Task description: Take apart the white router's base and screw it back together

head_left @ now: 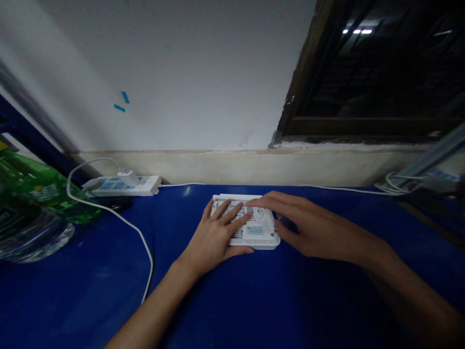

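Note:
A flat white plastic device (267,241) with rounded corners and a vented face lies on the blue tabletop; a pale printed label shows on that face. It looks like the underside of a router, but I cannot be sure of its kind. My left hand (214,232) rests on the device's left part, fingers spread flat and thumb along the near edge. My right hand (312,225) reaches in from the right. Its index fingertip touches the upper face near a round spot, and the thumb is at the right edge, apart from the finger. Both hands cover parts of the device.
A white power strip (149,185) with a plugged-in adapter stands by the wall, and its white cable (147,249) curves across the table. Left of it are a green bottle (47,186) and a large clear bottle (32,235). A metal bar (428,157) slants at the right.

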`<state>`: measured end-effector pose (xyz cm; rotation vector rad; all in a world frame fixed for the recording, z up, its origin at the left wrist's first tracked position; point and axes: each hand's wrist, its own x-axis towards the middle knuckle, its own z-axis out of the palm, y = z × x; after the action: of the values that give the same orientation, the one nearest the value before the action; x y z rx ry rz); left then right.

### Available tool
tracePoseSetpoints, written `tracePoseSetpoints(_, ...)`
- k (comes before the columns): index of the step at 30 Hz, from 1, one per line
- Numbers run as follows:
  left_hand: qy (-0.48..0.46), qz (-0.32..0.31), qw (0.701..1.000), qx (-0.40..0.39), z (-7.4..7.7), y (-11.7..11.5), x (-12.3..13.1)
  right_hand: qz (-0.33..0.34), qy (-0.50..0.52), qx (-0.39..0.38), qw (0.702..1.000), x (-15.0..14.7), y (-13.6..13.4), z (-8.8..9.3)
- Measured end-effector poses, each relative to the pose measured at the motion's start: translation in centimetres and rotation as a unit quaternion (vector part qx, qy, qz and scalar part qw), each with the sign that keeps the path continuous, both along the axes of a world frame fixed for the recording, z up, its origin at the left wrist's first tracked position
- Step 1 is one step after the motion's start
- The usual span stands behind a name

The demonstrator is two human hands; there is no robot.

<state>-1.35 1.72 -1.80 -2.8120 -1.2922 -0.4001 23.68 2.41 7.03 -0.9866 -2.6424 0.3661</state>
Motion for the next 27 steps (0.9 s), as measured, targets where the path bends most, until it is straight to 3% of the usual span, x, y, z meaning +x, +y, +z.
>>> tracePoseSetpoints(5,0.005,0.000,1.000,0.001,0.06,-0.04,0.05,-0.024,-0.021,0.025,0.999,-0.10,0.13,-0.12)
tracePoseSetpoints(10,0.012,0.003,1.000,0.002,-0.01,-0.03,0.05,0.010,-0.006,0.002,1.000,0.01,-0.12,0.16)
tracePoseSetpoints(15,0.010,0.000,1.000,0.006,-0.03,0.02,0.01,-0.011,-0.019,0.018,1.000,-0.11,-0.03,0.34)
tracePoseSetpoints(22,0.011,0.000,1.000,0.012,-0.13,0.03,0.02,0.023,-0.003,0.011,1.000,0.26,-0.12,0.50)
tracePoseSetpoints(27,0.010,-0.001,1.000,0.012,-0.20,0.06,0.00,-0.023,-0.008,0.019,1.000,0.09,0.03,0.46)
